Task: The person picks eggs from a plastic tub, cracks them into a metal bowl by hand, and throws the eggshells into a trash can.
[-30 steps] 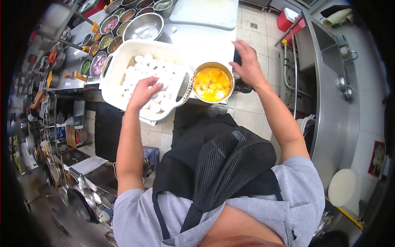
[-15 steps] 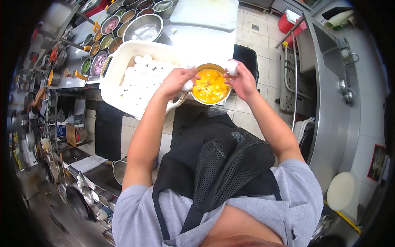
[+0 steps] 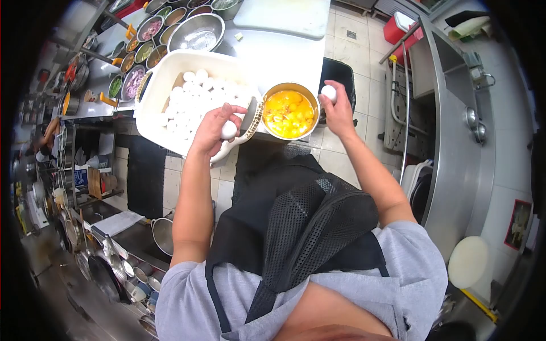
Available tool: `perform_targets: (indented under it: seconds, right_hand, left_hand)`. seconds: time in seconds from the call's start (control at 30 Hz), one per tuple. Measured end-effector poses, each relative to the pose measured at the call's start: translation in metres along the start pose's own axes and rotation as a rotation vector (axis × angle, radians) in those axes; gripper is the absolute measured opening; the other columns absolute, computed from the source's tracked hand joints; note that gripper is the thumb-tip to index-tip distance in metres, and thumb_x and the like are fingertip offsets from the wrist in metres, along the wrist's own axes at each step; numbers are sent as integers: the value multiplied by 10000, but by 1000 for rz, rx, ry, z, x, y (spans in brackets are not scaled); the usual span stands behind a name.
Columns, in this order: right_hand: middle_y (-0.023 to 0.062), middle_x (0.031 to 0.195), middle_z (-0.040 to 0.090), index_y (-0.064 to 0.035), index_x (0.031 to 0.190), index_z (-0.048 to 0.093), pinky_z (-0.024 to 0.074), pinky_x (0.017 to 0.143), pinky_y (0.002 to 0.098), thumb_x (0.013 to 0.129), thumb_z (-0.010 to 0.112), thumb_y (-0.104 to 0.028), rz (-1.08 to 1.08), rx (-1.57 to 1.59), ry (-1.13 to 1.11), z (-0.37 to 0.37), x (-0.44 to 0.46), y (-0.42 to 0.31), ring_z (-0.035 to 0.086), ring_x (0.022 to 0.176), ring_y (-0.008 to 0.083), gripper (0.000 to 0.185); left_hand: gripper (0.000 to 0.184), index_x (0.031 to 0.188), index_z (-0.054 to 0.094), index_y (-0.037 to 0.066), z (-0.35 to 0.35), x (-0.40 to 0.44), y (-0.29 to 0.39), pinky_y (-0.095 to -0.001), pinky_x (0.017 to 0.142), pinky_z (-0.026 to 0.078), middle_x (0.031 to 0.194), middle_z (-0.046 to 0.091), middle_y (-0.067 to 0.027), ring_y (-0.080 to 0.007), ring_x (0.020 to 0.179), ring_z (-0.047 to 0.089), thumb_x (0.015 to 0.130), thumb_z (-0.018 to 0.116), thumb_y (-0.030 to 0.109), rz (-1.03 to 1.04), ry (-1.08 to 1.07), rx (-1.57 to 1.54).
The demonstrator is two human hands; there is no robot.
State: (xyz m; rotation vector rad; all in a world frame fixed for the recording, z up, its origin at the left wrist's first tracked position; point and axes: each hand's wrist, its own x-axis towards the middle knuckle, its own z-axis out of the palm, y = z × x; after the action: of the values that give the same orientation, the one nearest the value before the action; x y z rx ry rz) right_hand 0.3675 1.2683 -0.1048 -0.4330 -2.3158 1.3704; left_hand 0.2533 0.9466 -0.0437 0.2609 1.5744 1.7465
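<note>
A white egg (image 3: 229,130) sits in my left hand (image 3: 212,129), palm side up, over the near right side of the white tub (image 3: 149,126). My left fingers curl around it; whether the shell is whole I cannot tell. Many white eggs (image 3: 196,99) lie heaped in the tub. To the right of the tub stands a metal pot (image 3: 265,98) holding yellow yolks (image 3: 290,113) and some clear egg white. Just right of the pot's rim, my right hand (image 3: 340,115) grips another white egg (image 3: 329,92) between thumb and fingers.
A cutting board (image 3: 278,17) lies on the white table at the back. Behind the tub are a metal bowl (image 3: 196,33) and several small containers of chopped food. A black bin (image 3: 339,85) stands right of the pot. A steel sink counter (image 3: 455,113) runs along the right.
My left hand has moved left from the pot's rim to over the tub, still with an egg. My right hand has shifted slightly right, away from the pot, egg still in it.
</note>
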Motion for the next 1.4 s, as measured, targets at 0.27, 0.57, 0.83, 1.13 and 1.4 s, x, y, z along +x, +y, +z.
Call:
perform_targets:
  seconds: [0.27,0.57,0.83,1.13,1.4]
  right_hand:
    - [220,1135,668,-41,1195,501,519,883,446,914,730,-346,-129,-245,-384,40,22,-22,659,1064,404,474]
    - [189,964,722,-108,1207,479,542,754,533,947,605,-554,-179,-628,-513,53,33,-52,689,928,440,532]
    - [217,890,728,-129,1224,500,544,760,543,982,560,-543,-85,-598,-460,47,32,-50,701,900,444,484]
    - [207,1143,665,-95,1251,547,538,869,463,868,763,-382,-170,-483,-87,-1,62,-19,668,1031,361,524]
    - [149,1370,542,-115,1419,498,482,1037,411,775,818,-91,-326,-229,-354,-20,30,-66,571,1220,313,719]
  left_hand:
    - [610,1185,630,-37,-22,-10,-19,-233,505,441,756,619,-23,-85,615,561,1018,536,543,14,36,-23]
    - [536,1184,633,18,-41,-31,-30,-220,513,422,792,631,-10,-81,648,586,1010,573,522,12,94,-80]
    - [265,1186,583,92,-39,-28,-34,-297,682,481,1052,618,-43,-141,890,619,998,622,275,11,353,-236]
    - [445,1319,461,23,-13,-10,-22,-366,854,520,1235,574,-154,-240,1065,627,895,576,-44,118,315,-157]
    - [573,1342,419,-9,51,28,-4,-274,770,554,1058,694,-149,-163,927,676,878,753,37,202,286,66]
